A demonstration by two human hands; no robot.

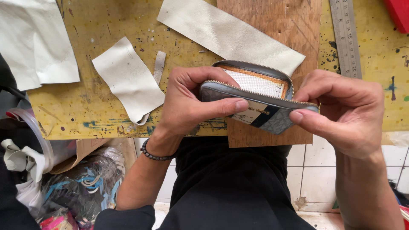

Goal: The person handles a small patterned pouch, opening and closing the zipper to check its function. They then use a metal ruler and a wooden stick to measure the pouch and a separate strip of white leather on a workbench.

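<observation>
Left of the wooden board (272, 25), a cream leather scrap (128, 79) lies flat. Over the board's near edge, the left hand (187, 102) and right hand (345, 110) each pinch an end of the unzipped grey wallet (260, 104); a hard pull could strain its zip

Steel ruler (346, 36) & red thing (399, 13) cut off by top edge. Left hand (187, 102) hides the zip wallet (260, 100)'s end; inside can't be seen.
</observation>
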